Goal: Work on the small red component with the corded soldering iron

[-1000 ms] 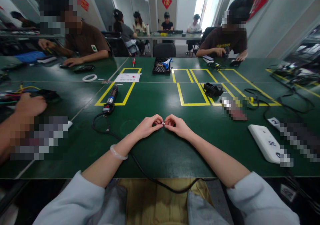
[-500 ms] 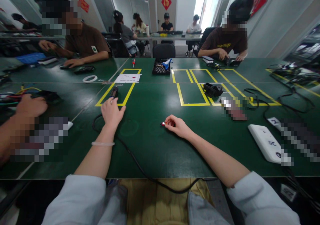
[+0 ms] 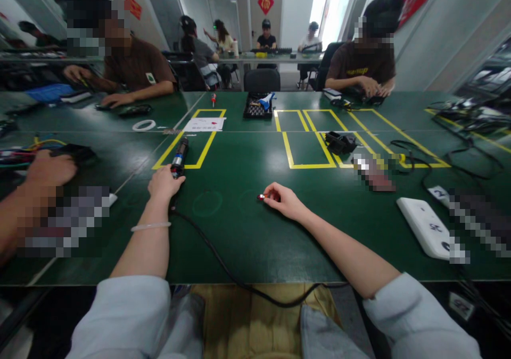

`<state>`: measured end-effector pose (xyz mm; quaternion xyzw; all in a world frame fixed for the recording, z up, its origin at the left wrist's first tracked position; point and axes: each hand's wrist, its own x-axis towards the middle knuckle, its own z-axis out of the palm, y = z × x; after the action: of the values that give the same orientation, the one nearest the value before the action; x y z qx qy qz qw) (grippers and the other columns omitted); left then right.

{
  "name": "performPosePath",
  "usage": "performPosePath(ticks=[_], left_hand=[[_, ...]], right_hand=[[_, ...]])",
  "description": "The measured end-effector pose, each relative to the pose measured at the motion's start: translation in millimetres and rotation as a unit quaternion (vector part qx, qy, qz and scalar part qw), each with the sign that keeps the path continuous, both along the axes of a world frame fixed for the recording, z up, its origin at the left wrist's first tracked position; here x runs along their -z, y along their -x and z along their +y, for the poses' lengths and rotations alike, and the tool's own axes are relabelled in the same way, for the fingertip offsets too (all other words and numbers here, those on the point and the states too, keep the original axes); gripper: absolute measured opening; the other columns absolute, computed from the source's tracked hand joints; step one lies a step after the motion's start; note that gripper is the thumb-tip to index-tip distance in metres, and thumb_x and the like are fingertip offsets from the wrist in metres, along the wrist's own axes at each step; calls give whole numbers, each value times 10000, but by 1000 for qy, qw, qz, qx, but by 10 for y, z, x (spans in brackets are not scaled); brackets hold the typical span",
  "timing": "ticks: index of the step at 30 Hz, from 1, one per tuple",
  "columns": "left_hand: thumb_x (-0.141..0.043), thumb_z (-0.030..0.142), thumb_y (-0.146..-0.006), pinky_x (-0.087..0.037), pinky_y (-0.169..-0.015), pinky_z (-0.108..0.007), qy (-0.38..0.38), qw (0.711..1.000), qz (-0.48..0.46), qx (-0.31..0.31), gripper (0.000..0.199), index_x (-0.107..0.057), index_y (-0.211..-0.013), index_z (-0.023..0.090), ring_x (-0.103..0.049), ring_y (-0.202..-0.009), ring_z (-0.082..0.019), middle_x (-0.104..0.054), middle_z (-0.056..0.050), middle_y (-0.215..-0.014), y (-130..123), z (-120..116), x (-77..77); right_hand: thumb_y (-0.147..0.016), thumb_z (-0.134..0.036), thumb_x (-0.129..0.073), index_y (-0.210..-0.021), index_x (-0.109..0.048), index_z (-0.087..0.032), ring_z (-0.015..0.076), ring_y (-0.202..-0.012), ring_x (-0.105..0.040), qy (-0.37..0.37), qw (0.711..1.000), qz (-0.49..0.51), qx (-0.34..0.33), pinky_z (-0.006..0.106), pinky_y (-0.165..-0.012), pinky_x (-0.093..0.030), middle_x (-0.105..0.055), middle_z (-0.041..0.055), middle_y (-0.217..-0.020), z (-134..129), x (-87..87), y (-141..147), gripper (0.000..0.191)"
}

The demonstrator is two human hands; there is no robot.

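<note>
A dark, cylindrical electric screwdriver (image 3: 179, 154) with a silver band lies inside the left yellow-taped outline, its length pointing away from me. My left hand (image 3: 164, 182) is closed around its near end, thumb to the right side; most of the fingers are hidden. From beneath that hand a black cable (image 3: 207, 244) runs to the table's front edge. Near the middle of the table, my right hand (image 3: 279, 198) pinches a small shiny red piece (image 3: 261, 197) between thumb and fingertips. The piece is too small to name further.
A white labelled sheet (image 3: 205, 124) lies across the left outline. A black tray (image 3: 257, 106) of parts stands at the back, and a black device (image 3: 340, 143) rests right of centre. White power bank (image 3: 423, 228) sits at right. A co-worker's hand (image 3: 51, 167) is at left.
My left hand has moved back toward me and slightly left along the screwdriver, showing more of its body. The cable has shifted with it. My right hand has stayed nearly still.
</note>
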<state>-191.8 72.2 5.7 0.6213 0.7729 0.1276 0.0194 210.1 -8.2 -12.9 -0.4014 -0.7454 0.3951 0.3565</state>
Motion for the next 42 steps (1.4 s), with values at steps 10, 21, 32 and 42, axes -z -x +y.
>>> performPosePath(ticks=[10,21,32,42], left_hand=[[-612,454,-781,-494,-848,-470,-12,999,34,-1,598,-525,-1289,150,-571,-1093,-368,-564,-199,-1260,-517,-111,-21],[-611,382,-795,-451,-971,-411,-21,977,-2,212,605,-455,-1348,194,-516,-1178,-302,-501,-111,-1370,-1326,-376,1],[-622,304,-799,-433,-1014,-414,-33,915,-85,392,600,-433,-1363,225,-480,-1223,-274,-484,-87,-1387,-1838,-680,38],[-620,297,-812,-433,-1027,-412,-26,894,-95,437,602,-422,-1378,243,-468,-1239,-270,-474,-81,-1401,-1937,-769,13]], right_hand=[[-835,-274,-606,-933,-552,-178,98,-608,-470,-26,1000,-2,-1,224,-593,-389,-524,-38,-708,14,40,-6,147],[-865,-222,-557,-891,-550,-192,120,-684,-492,-114,992,-49,-2,241,-662,-412,-532,6,-833,-18,6,-5,40],[-900,-238,-543,-900,-560,-204,154,-758,-528,-208,963,-168,26,253,-684,-407,-557,32,-886,-71,-22,26,38],[-907,-238,-561,-936,-587,-197,199,-892,-567,-253,940,-229,15,300,-784,-422,-616,77,-1027,-61,-12,26,57]])
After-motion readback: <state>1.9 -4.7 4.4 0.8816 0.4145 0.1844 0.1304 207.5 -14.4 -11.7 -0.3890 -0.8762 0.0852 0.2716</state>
